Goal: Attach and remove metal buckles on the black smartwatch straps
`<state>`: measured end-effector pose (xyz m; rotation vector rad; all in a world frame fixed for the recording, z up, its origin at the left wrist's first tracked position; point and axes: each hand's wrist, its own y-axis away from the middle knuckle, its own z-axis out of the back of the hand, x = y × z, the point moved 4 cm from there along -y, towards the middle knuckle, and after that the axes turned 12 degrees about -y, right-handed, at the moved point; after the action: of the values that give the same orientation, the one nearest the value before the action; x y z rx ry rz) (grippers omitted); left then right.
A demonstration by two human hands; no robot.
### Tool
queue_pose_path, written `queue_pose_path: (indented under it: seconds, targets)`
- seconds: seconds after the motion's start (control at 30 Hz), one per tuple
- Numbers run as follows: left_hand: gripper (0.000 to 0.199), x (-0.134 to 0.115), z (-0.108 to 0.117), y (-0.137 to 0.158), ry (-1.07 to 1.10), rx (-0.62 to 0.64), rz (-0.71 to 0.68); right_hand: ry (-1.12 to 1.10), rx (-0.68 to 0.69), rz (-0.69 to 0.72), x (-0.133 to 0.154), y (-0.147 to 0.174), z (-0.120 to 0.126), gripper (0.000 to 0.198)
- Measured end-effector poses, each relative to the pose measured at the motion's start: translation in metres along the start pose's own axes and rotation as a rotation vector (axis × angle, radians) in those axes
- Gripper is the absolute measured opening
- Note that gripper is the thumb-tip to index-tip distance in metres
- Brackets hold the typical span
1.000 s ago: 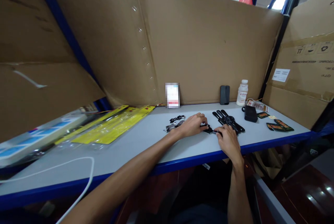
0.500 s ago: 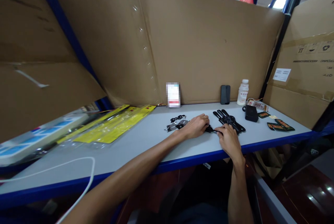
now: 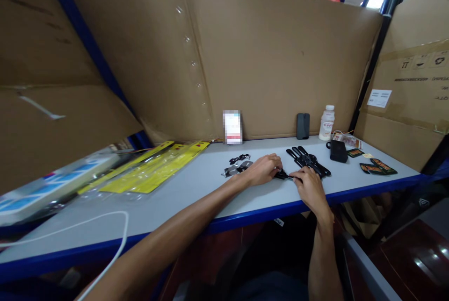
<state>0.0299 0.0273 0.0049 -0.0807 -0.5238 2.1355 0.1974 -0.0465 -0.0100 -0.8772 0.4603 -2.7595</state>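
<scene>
A slim black tool-like piece (image 3: 282,175) lies low over the table between my hands; its exact kind is too small to make out. My left hand (image 3: 267,168) has its fingers curled on the left end of it. The right end is pinched by my right hand (image 3: 310,185). Just beyond my right hand sits a pile of black long-handled pieces (image 3: 304,157), partly covered by that hand. Left of my left hand are several small dark parts in clear wrapping (image 3: 235,168), partly hidden by the wrist.
Yellow-backed clear packets (image 3: 154,170) and a white-blue box (image 3: 52,182) are at the left. A lit phone (image 3: 232,128), a dark device (image 3: 303,126) and a bottle (image 3: 327,123) stand along the cardboard wall (image 3: 266,58). A black case (image 3: 338,151) and dark green cards (image 3: 379,167) lie right.
Both hands keep their hold on the black piece. My right hand and forearm have shifted very slightly to the right; the other things stay where they were.
</scene>
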Motion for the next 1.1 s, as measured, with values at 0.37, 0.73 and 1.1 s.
queue_pose_path:
  seconds: [0.37, 0.73, 1.1]
  targets:
    - [0.026, 0.004, 0.016, 0.000, -0.022, -0.164, 0.103, 0.090, 0.026, -0.080, 0.001, 0.010, 0.003, 0.018]
    - [0.029, 0.000, 0.025, 0.000, -0.072, -0.367, 0.123, 0.120, 0.005, -0.137, -0.006, -0.002, -0.001, 0.022]
    - [0.033, -0.002, 0.026, 0.001, -0.083, -0.440, 0.128, -0.099, -0.518, -0.318, -0.055, 0.008, 0.033, 0.027]
